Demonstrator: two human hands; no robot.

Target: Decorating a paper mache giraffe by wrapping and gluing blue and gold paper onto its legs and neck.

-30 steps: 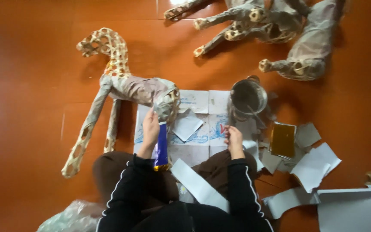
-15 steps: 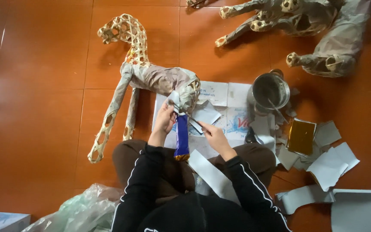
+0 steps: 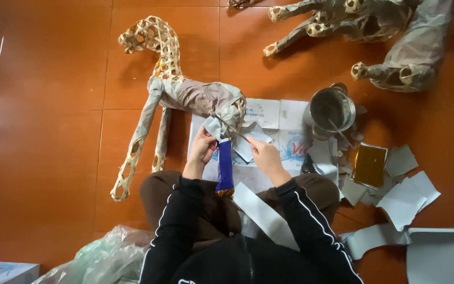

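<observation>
A woven bamboo horse frame (image 3: pixel 177 92), partly covered with grey paper, lies on the red tile floor in front of my knees. My left hand (image 3: pixel 202 147) presses a grey paper piece (image 3: pixel 214 128) against the horse's rear end. My right hand (image 3: pixel 262 153) holds a thin stick or brush (image 3: pixel 232 129) whose tip reaches that same paper. A blue strip with a gold end (image 3: pixel 225 167) hangs down from the horse's rear between my hands.
A metal pot (image 3: pixel 332 109) stands on printed paper sheets (image 3: pixel 269 113) to the right. A gold sheet (image 3: pixel 370 164) and several cut grey paper pieces (image 3: pixel 403 197) lie beside it. More paper-covered frames (image 3: pixel 374 31) lie top right. A plastic bag (image 3: pixel 103 260) sits bottom left.
The view has shifted, so the horse sits further right and lower in frame. My right hand has come left from the paper sheets to the horse's rear with the stick. My left hand stays there.
</observation>
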